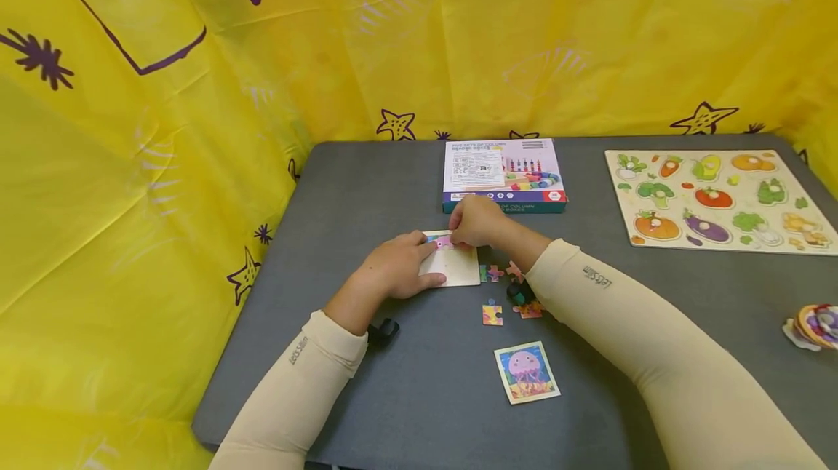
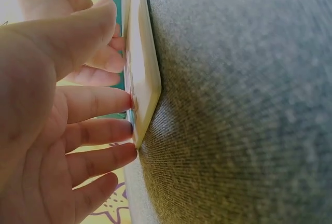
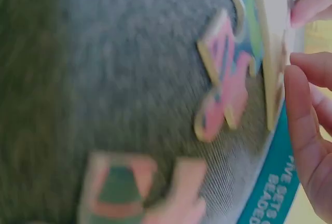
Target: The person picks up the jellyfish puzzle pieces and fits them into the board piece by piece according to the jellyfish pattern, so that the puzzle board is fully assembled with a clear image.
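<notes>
A pale wooden puzzle tray (image 1: 458,273) lies on the table, with pink and blue jigsaw pieces (image 1: 444,242) along its far side. My left hand (image 1: 399,265) rests at its left edge, fingers extended; in the left wrist view its fingertips (image 2: 127,125) touch the tray. At the far right corner, my right hand (image 1: 481,221) bends its fingers and pinches a puzzle piece, mostly hidden by the fingers. Loose pieces lie right of the tray, among them a pink one (image 3: 223,79) and a yellow-orange one (image 1: 492,315). Nearer me is a jellyfish picture card (image 1: 527,373).
Behind the tray lies a bead-set box (image 1: 504,175). A vegetable puzzle board (image 1: 720,201) is at the far right, with a colourful swirled object (image 1: 815,326) nearer on that side. Yellow patterned cloth (image 1: 393,41) hangs behind and left of the grey table (image 1: 366,186).
</notes>
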A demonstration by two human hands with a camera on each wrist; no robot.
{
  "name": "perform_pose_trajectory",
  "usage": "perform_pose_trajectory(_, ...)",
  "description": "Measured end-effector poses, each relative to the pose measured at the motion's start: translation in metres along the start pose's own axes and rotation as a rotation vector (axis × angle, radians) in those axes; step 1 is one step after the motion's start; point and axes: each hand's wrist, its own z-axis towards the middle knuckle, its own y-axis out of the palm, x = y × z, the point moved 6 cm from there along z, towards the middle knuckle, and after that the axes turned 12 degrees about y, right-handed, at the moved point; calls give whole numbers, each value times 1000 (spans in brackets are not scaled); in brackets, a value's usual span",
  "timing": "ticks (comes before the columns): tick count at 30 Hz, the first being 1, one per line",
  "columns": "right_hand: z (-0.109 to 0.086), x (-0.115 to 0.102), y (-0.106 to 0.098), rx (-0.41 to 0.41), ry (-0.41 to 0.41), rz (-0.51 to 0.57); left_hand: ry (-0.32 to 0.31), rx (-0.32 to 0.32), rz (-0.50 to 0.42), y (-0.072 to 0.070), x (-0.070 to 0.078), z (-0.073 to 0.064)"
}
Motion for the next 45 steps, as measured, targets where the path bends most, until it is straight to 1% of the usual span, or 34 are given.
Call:
perform_pose_trajectory(3,-6,5,-12,49,-38,-54,-1,2,-2,0,1,3)
perform_pose_trajectory(5,-11,11,-21,69,-65,-110,-7,-1,-5,-1,2,4)
perform_pose_trajectory(8,-18,27,-34,72,-79,-180,-29,-1,-23,0,3,6)
perform_pose_trajectory(10,-22,40,-41,67,-77,-204,-42,-3,-27,1,3,6)
perform_pose_trajectory(15,-31,70,-57,73,-39,-210,-43,-2,-23,2,6,5)
perform_pose_trajectory(18,-36,84,-64,72,-21,-219,-44,0,-32,2,6,3)
perform_pose_trajectory(21,-41,95,-67,52,-8,-218,-52,5,-36,1,6,2)
perform_pose_trajectory(25,-46,106,-67,18,-7,-219,-54,28,-48,0,5,3)
perform_pose_trajectory(28,-49,112,-66,11,-37,-220,-59,23,-64,1,4,5)
perform_pose_trajectory(32,-50,115,-63,16,-63,-213,-38,-18,-49,3,5,7)
perform_pose_trajectory(35,-50,114,-63,13,-52,-201,-9,-39,-29,3,6,6)
perform_pose_trajectory(41,-49,109,-69,37,22,-166,-6,-65,-10,1,7,7)
perform_pose_trajectory(43,-49,105,-71,50,19,-159,3,-58,-3,0,9,7)
perform_pose_trajectory(45,-48,98,-71,52,15,-124,19,-53,-1,-1,12,8)
